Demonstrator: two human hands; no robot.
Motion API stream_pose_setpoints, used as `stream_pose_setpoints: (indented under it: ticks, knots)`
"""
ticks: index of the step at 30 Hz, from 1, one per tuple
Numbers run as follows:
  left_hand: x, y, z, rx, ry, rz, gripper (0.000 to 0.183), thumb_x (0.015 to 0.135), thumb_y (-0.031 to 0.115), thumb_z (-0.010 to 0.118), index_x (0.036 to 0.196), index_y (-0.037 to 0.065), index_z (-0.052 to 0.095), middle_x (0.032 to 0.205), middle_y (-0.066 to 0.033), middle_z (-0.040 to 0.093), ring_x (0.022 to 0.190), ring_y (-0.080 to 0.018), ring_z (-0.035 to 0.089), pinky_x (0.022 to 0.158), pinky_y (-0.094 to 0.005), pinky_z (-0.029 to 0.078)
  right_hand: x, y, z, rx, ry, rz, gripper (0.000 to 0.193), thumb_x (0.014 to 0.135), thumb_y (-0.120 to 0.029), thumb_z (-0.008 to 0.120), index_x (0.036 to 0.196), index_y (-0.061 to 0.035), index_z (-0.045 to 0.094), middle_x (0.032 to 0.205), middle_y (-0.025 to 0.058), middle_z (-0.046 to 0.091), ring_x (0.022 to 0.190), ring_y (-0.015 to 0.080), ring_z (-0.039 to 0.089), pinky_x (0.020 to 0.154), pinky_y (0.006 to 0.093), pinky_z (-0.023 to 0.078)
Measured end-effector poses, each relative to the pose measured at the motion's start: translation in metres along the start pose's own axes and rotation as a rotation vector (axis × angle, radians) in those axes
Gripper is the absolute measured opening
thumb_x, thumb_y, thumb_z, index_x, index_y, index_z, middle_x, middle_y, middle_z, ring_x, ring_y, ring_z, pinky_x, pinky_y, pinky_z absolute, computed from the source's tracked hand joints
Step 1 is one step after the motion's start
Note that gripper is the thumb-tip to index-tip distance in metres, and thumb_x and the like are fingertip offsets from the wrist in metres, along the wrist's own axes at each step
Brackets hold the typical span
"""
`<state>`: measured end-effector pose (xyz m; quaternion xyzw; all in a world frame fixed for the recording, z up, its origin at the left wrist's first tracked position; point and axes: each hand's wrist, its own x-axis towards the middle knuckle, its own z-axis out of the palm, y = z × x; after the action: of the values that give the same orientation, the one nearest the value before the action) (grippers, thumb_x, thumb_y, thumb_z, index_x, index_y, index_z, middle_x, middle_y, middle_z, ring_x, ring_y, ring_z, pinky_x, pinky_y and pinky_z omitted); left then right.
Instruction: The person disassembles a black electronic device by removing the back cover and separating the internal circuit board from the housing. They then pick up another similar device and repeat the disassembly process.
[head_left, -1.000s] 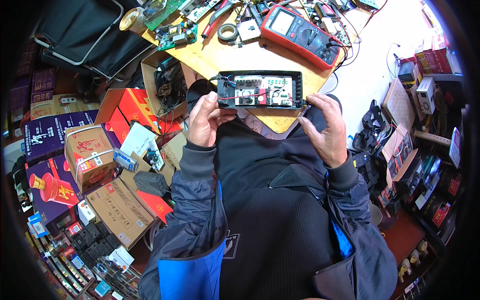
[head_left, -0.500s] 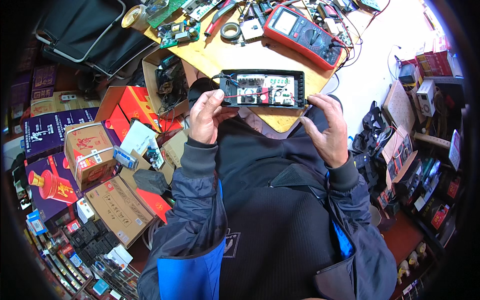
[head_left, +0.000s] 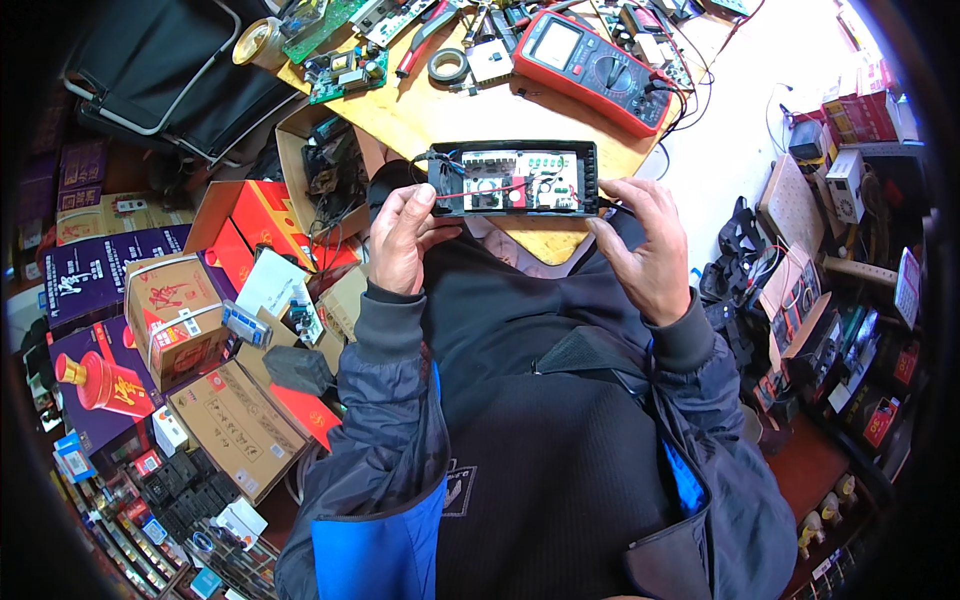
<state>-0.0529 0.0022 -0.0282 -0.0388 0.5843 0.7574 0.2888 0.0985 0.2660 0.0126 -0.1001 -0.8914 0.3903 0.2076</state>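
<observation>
A long black plastic case (head_left: 520,208) with its inside facing up is held level above the near corner of the table. Inside it lies a pale circuit board (head_left: 545,162) with green and black parts, and a red wire (head_left: 478,190) crosses it. My left hand (head_left: 403,235) is closed on the case's left end, thumb on top and fingers underneath. My right hand (head_left: 648,245) is at the right end, its fingertips against the case's edge and its thumb spread away below. Dark wires leave the case at its upper left corner.
On the yellow table (head_left: 430,120) lie a red multimeter (head_left: 593,72) with leads, a roll of black tape (head_left: 447,66), a red-and-black tool (head_left: 425,40) and a green circuit board (head_left: 345,75). Cardboard boxes (head_left: 240,425) crowd the left; cluttered goods stand at right.
The whole scene sits slightly farther left in the picture. Both hands and the case keep nearly the same pose, with the right fingertips still at the case's end.
</observation>
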Motion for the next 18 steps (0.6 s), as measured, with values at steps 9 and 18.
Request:
stream_pose_setpoints:
  ticks: [9,18]
  knots:
    - [-0.001,0.003,0.0,0.135,0.041,0.066,0.043,0.1,0.033,0.076,0.123,0.0,0.062,0.108,-0.0088,0.071,0.093,-0.0157,0.071,0.08,-0.0323,0.062,0.049,0.002,0.013,-0.145,-0.152,-0.093,0.027,0.082,-0.013,0.075,0.109,-0.0084,0.076,0.101,0.0111,0.061,0.106,0.0304,0.06,0.091,0.0434,0.05]
    - [0.001,0.0,0.0,0.139,0.015,0.07,0.036,0.105,0.03,0.07,0.126,0.002,0.059,0.111,-0.0082,0.072,0.093,-0.017,0.073,0.082,-0.0346,0.062,0.08,-0.002,0.012,-0.287,-0.381,-0.172,0.019,0.081,-0.014,0.073,0.098,-0.0075,0.079,0.099,0.0144,0.059,0.103,0.0337,0.058,0.094,0.0435,0.049]
